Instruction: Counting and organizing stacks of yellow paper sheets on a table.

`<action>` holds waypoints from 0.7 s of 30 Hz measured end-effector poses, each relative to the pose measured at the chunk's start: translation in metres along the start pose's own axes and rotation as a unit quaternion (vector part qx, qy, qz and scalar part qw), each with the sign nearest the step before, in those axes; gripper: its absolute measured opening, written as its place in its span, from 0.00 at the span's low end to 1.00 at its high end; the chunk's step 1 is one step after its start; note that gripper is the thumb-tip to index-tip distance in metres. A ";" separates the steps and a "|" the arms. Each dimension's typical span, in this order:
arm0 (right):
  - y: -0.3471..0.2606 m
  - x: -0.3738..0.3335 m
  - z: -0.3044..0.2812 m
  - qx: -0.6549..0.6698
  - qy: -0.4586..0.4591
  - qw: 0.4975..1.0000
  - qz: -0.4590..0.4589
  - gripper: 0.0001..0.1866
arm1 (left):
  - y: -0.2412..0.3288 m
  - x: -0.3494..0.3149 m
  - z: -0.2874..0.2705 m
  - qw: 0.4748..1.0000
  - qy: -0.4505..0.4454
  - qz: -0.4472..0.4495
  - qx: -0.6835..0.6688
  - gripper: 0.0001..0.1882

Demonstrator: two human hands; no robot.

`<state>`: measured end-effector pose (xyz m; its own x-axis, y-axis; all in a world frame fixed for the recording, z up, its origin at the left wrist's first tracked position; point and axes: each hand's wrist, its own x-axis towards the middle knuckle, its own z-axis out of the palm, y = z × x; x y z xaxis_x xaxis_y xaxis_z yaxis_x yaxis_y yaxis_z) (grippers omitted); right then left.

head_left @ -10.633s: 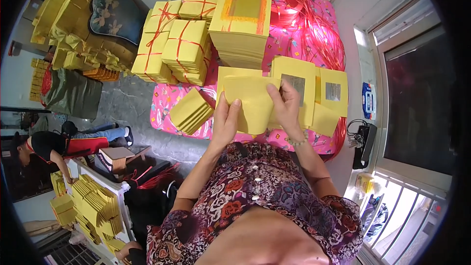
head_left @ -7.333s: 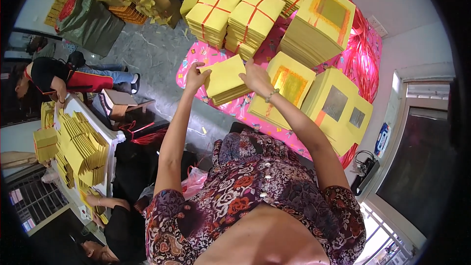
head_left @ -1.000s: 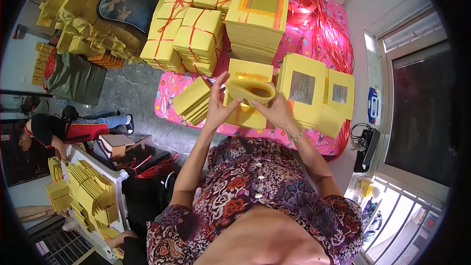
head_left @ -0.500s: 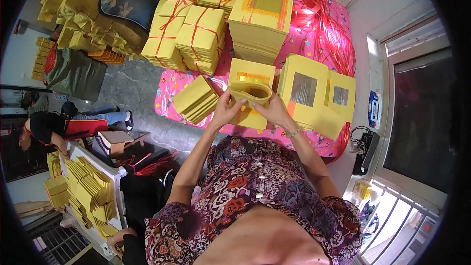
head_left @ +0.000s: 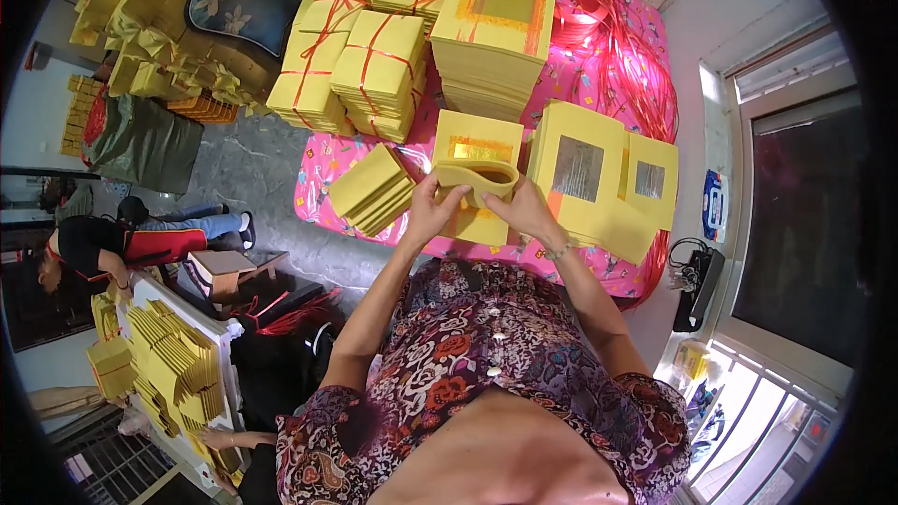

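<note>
A small sheaf of yellow paper (head_left: pixel 458 174) is bent over into a loop between my hands. My left hand (head_left: pixel 434 211) grips its left side with the thumb on the near face, and my right hand (head_left: pixel 524 209) grips the right side the same way. Under it lies yellow paper with an orange-edged gold patch (head_left: pixel 479 131). Left of my hands sit folded yellow paper bundles (head_left: pixel 372 189). On the right is a yellow stack with a silver square (head_left: pixel 578 168), beside a smaller silver-patched piece (head_left: pixel 652 180).
A tall yellow paper stack (head_left: pixel 494 42) and bundles tied with red ribbon (head_left: pixel 379 61) stand at the back of the pink-covered table (head_left: pixel 318 164). Loose red ribbon (head_left: pixel 622 65) spreads at the back right. At lower left, other people work by a table with yellow bundles (head_left: pixel 173 355).
The loop in the paper has flattened and narrowed between my hands, which stay nearly in place. At lower left, another person's hand has reached onto the yellow bundles.
</note>
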<state>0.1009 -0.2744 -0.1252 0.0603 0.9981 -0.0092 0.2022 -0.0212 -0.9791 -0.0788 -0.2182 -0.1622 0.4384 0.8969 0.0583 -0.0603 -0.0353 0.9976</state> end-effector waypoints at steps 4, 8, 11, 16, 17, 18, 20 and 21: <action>-0.012 0.003 -0.006 -0.045 0.005 0.998 -0.031 0.16 | 0.012 0.001 0.003 0.999 0.022 0.038 0.021 0.09; -0.005 -0.008 0.002 0.006 -0.030 0.999 -0.020 0.16 | 0.001 -0.016 -0.001 0.998 0.007 0.040 0.043 0.11; 0.002 -0.013 0.008 0.015 -0.032 0.999 -0.037 0.16 | -0.012 -0.029 0.001 0.999 0.018 -0.004 -0.043 0.14; 0.006 -0.012 0.007 0.021 -0.041 0.999 -0.027 0.16 | -0.021 -0.031 0.001 0.999 0.023 0.004 -0.033 0.14; 0.007 -0.013 0.007 0.028 -0.044 0.998 -0.027 0.16 | -0.022 -0.032 0.000 1.000 0.010 0.005 -0.018 0.15; 0.007 -0.013 0.008 0.028 -0.045 0.998 -0.028 0.16 | -0.024 -0.032 -0.001 1.000 0.011 0.006 -0.017 0.15; 0.006 -0.015 0.009 0.014 -0.052 0.998 -0.012 0.17 | -0.028 -0.034 -0.001 1.000 0.016 0.015 0.005 0.14; 0.005 -0.015 0.010 0.013 -0.052 0.998 -0.012 0.17 | -0.029 -0.034 -0.001 1.000 0.017 0.015 0.005 0.14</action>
<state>0.0917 -0.2887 -0.1323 -0.0469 0.9989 -0.0058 0.1764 0.0025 -0.9843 -0.0933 -0.2476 -0.1928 0.4065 0.9094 0.0876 -0.0642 -0.0672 0.9957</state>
